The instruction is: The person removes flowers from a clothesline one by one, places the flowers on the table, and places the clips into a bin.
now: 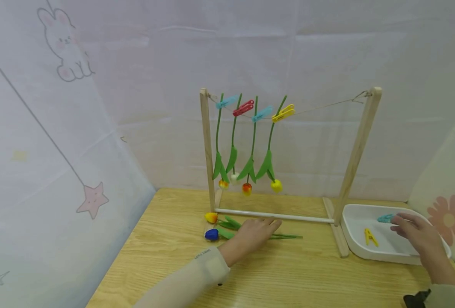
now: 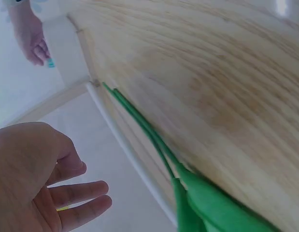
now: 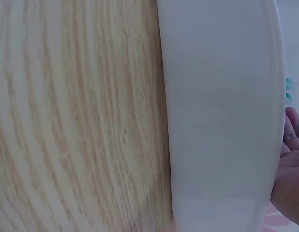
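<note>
My left hand (image 1: 252, 234) is over the green stems (image 1: 291, 236) of two artificial tulips lying on the table. In the left wrist view its fingers stand apart and hold nothing. One lying tulip has a yellow-orange head (image 1: 211, 217), the other a blue head (image 1: 212, 234). My right hand (image 1: 420, 233) reaches over the white tray (image 1: 394, 256), its fingertips at the end of a blue clothespin (image 1: 385, 218); no clear pinch shows. A yellow clothespin (image 1: 370, 237) lies in the tray too. The right wrist view shows only part of that hand beyond the tray wall.
Behind the hands stands a wooden frame (image 1: 356, 158) with a string (image 1: 323, 105) across its top. Several tulips hang head-down there, clipped by blue, red (image 1: 243, 108) and yellow clothespins. A white bar (image 1: 273, 215) joins the posts low down, behind the lying stems.
</note>
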`<state>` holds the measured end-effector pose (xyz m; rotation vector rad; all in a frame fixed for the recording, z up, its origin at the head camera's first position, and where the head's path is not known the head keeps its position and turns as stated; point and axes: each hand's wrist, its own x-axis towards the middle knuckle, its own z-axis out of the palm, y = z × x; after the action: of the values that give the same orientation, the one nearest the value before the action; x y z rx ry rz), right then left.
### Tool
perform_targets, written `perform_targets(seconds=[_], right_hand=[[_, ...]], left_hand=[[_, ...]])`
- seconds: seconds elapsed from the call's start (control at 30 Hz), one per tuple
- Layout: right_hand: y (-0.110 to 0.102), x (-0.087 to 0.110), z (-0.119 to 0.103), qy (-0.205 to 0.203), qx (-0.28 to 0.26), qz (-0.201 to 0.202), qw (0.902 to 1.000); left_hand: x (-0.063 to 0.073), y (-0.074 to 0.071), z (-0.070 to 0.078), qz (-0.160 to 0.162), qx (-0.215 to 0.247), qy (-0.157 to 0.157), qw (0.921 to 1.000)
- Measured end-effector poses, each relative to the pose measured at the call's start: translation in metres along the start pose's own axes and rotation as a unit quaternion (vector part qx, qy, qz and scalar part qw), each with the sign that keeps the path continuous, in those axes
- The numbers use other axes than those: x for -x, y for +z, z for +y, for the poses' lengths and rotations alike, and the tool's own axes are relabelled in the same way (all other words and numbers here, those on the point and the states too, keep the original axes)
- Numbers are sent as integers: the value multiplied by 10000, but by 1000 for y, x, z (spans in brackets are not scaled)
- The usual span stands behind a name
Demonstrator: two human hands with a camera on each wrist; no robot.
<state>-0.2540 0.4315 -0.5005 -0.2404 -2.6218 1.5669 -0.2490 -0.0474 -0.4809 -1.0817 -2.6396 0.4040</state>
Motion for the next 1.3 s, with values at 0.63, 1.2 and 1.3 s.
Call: perform_targets(seconds=[0.63,1.2,1.3], right_hand=[[4,7,-42,-796,56,-50,9968],[12,17,-124,-1299,-231,-175,9911],[14,18,-139,-1310,-223,-229,9909]], left_hand=[[0,-61,-28,1410,363,-148,9892],[-1,-94,-67,1846,738,-405,9792],[-2,-97,-72,1972,907,-448,9751]])
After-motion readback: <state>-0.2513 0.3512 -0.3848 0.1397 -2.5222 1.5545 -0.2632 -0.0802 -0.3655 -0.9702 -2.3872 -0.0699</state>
